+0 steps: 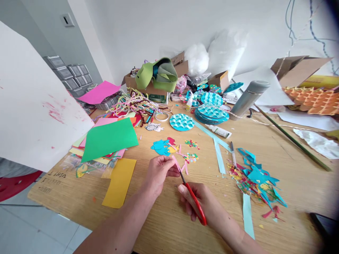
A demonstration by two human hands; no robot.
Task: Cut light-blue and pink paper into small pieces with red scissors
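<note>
My left hand (161,170) pinches a narrow pink paper strip (176,161) between thumb and fingers. In my right hand (200,199) is a pair of red-handled scissors (196,201), its dark blades pointing up and left to the strip. The blade tips meet or nearly meet the strip; whether they touch it I cannot tell. Just beyond my left hand lie a blue paper fish (160,147), a red paper piece, a yellow one and more pink strips (186,168). Small heaps of coloured paper bits (191,157) sit behind the strips.
Coloured paper sheets (111,137) and a yellow sheet (120,181) lie left. Blue wavy paper discs (181,122), a glue bottle (218,131) and a thermos (249,100) stand or lie farther back. Blue scraps (261,176) and a pen (233,155) are on the right.
</note>
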